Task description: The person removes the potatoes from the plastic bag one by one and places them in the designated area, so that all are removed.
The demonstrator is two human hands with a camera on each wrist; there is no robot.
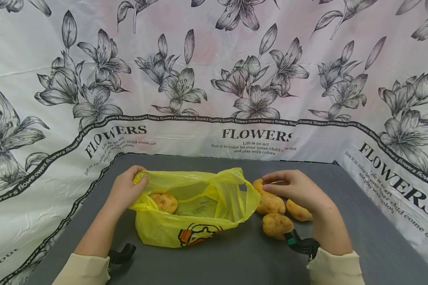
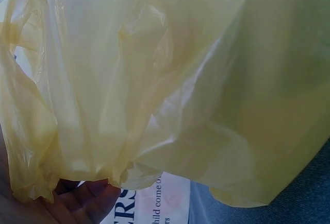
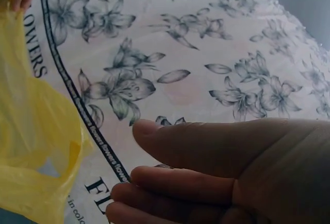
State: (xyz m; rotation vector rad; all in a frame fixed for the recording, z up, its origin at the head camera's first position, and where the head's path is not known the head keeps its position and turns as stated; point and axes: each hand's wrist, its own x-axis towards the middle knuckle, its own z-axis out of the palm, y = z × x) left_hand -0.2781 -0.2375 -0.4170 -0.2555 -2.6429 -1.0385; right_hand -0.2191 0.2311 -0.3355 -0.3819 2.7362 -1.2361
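A yellow plastic bag (image 1: 164,231) with a printed picture on its front stands with its mouth spread, and one potato (image 1: 165,203) shows inside. My left hand (image 1: 128,188) grips the bag's left rim; in the left wrist view its fingers (image 2: 85,202) show below the crumpled plastic. Just right of the bag, my right hand (image 1: 294,187) is over a group of several potatoes, fingertips close to the rearmost potato (image 1: 258,185). In the right wrist view the thumb and fingers of that hand (image 3: 216,167) are extended and apart, with nothing between them.
More potatoes lie on the grey table (image 1: 207,265): one in the middle (image 1: 271,204), one at the front (image 1: 277,226), and one at the right (image 1: 299,210), partly behind the right wrist. A flower-printed cloth (image 1: 185,138) rises around the table's back and sides.
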